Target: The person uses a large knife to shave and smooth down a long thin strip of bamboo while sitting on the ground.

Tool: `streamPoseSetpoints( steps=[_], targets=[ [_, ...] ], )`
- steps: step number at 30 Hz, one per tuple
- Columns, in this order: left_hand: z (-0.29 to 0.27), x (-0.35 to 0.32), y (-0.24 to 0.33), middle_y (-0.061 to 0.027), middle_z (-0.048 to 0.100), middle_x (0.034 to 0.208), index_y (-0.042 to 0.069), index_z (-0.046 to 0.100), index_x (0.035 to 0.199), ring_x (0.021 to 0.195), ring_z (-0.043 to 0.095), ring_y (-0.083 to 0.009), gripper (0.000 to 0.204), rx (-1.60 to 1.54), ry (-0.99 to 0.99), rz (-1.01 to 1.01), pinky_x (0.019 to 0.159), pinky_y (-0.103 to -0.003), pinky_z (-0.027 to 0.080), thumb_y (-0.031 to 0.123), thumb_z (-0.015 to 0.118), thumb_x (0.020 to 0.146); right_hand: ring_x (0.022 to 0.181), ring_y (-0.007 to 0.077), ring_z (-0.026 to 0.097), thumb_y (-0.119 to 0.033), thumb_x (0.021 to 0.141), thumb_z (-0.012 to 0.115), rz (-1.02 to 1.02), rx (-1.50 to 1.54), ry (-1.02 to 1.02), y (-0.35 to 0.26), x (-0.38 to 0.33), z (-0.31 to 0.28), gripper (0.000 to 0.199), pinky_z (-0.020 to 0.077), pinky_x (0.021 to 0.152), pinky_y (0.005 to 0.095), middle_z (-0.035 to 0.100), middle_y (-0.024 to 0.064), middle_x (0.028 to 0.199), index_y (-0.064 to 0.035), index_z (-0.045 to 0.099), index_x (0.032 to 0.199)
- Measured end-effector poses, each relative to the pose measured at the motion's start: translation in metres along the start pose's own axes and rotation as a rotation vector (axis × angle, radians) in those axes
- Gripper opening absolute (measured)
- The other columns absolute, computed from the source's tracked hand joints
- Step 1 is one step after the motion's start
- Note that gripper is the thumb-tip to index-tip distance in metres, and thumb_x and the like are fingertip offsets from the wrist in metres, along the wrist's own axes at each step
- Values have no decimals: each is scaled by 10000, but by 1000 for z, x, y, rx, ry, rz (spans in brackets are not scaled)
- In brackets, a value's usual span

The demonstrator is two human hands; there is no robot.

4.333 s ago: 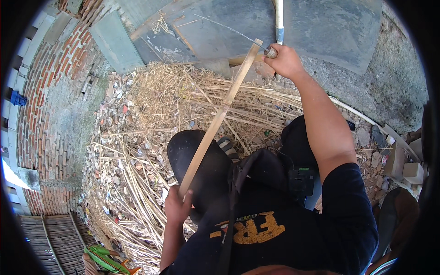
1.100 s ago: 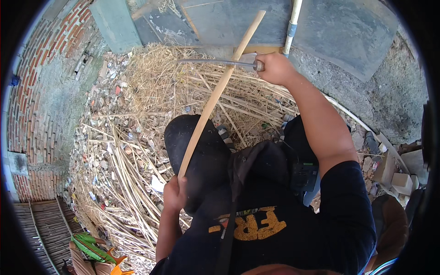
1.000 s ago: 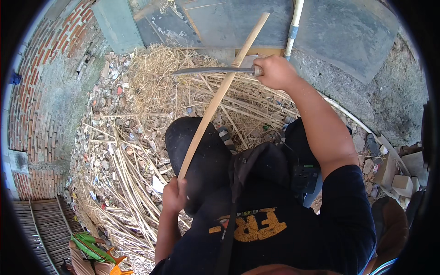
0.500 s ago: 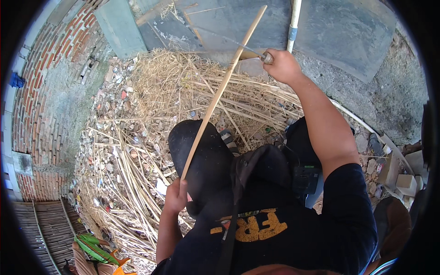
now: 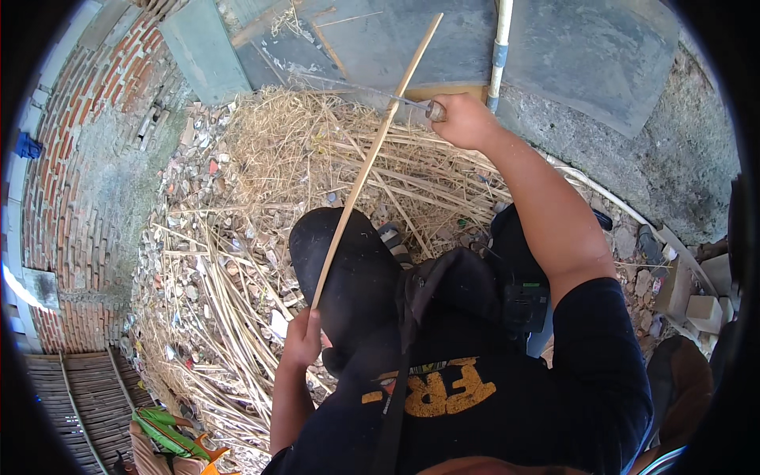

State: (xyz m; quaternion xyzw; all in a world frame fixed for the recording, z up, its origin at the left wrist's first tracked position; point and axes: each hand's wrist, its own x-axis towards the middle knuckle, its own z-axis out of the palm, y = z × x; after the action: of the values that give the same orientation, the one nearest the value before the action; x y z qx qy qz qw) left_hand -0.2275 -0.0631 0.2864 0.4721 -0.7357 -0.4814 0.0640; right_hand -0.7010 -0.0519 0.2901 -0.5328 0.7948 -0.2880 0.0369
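Observation:
A long, pale split-bamboo strip (image 5: 358, 184) slants up and away from me, passing over my dark-trousered left knee. Its near end is in my left hand (image 5: 301, 339), with the fingers closed round it and the thumb lying along it. Farther off, my right hand (image 5: 469, 122) grips the short handle of a knife (image 5: 435, 111). The thin blade points left and crosses the strip in its upper part, seemingly against it. Whether the edge is cutting in is too small to tell.
Dry shavings (image 5: 273, 150) and loose bamboo strips (image 5: 226, 305) cover the rubble ground ahead and left. Grey panels (image 5: 582, 67) and a white pipe (image 5: 502, 39) stand beyond my right hand. A brick wall (image 5: 79, 198) rises at left. Pale blocks (image 5: 703, 313) lie at right.
My right hand and the knife have shifted left and slightly nearer to me. The strip's far end has swung a little left. My left hand keeps its grip nearly in place.

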Motion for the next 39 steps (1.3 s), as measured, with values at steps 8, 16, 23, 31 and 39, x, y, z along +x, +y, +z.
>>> streamPoseSetpoints(
  steps=[8, 16, 23, 31, 39],
  targets=[
    [-7, 2, -23, 46, 409, 638, 92, 490, 799, 563, 365, -65, 556, -112, -68, 3, 505, -253, 305, 601, 396, 1003, 854, 344, 682, -203, 755, 671, -339, -234, -319, -56, -28, -16, 179, 533, 743, 479, 692, 136, 832, -125, 685, 916],
    [-11, 5, -15, 39, 383, 622, 109, 462, 780, 533, 343, -80, 574, -168, -113, -27, 489, -258, 291, 624, 342, 1003, 802, 359, 667, -208, 763, 727, -147, 54, 6, -1, -3, 16, 230, 518, 716, 458, 678, 156, 784, -103, 678, 963],
    [-5, -5, -29, 46, 374, 616, 112, 475, 796, 513, 321, -64, 544, -257, -187, -6, 464, -246, 242, 596, 354, 1013, 873, 342, 677, -178, 723, 706, -282, -183, -177, -39, -22, -24, 236, 532, 764, 482, 699, 132, 899, -97, 652, 939],
    [-4, -10, -23, 50, 391, 630, 76, 492, 837, 554, 353, -60, 520, -67, -74, 68, 497, -241, 288, 537, 352, 1035, 878, 361, 653, -133, 680, 682, -247, -149, -123, -21, -15, -17, 229, 529, 744, 495, 685, 101, 837, -99, 647, 903],
    [-7, -9, -13, 5, 487, 646, 11, 565, 936, 581, 453, -87, 521, 138, -6, 86, 538, -271, 373, 474, 356, 1053, 885, 366, 653, -148, 690, 677, -237, -152, -130, -25, -19, -21, 206, 528, 743, 495, 690, 104, 845, -99, 640, 886]
  ],
)
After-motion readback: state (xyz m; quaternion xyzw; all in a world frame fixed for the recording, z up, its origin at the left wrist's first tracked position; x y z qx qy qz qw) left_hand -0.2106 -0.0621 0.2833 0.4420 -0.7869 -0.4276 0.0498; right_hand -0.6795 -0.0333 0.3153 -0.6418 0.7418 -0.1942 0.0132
